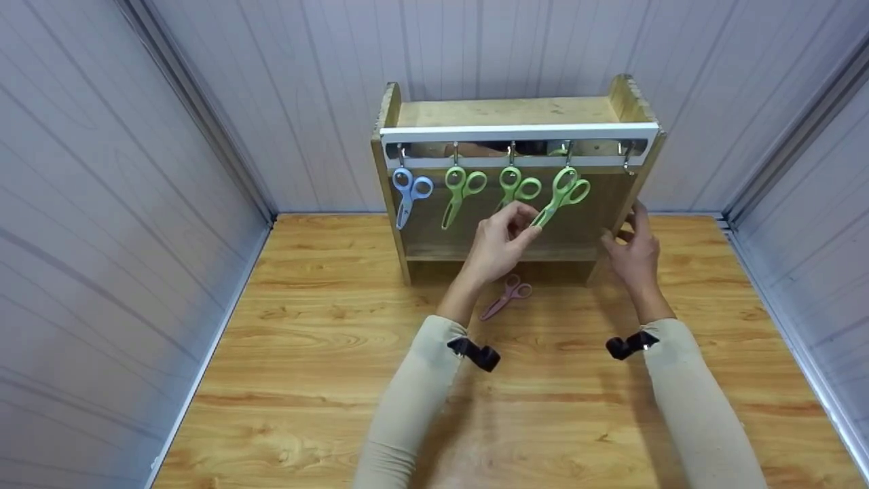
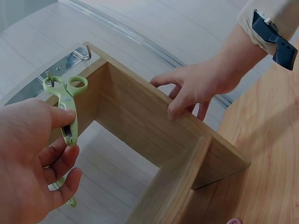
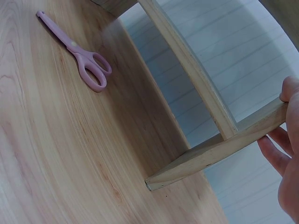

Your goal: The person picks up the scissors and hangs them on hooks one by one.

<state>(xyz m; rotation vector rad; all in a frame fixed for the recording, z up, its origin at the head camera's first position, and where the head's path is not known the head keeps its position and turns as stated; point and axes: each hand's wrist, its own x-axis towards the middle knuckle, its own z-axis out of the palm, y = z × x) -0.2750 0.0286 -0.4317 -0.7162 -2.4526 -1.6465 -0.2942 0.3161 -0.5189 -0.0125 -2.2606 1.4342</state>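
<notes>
My left hand (image 1: 499, 241) pinches the blade end of a green pair of scissors (image 2: 68, 105) between thumb and fingers. One handle ring of these scissors is on a hook of the metal hook strip. My right hand (image 1: 635, 255) grips the right side panel of a wooden shelf (image 1: 502, 112), thumb on the inner side and fingers outside. To the left hang another green pair of scissors (image 1: 519, 185), partly behind my left hand, a third green pair (image 1: 459, 192) and a blue pair (image 1: 406, 197). Pink scissors (image 3: 77, 51) lie on the wood-grain surface in front of the shelf.
The hook strip (image 1: 407, 163) runs across the shelf's upper front, with its rightmost hook (image 1: 627, 163) beside the right panel. Pale panelled walls (image 1: 326, 102) stand behind and at both sides. The wood-grain surface (image 1: 305, 380) extends toward me.
</notes>
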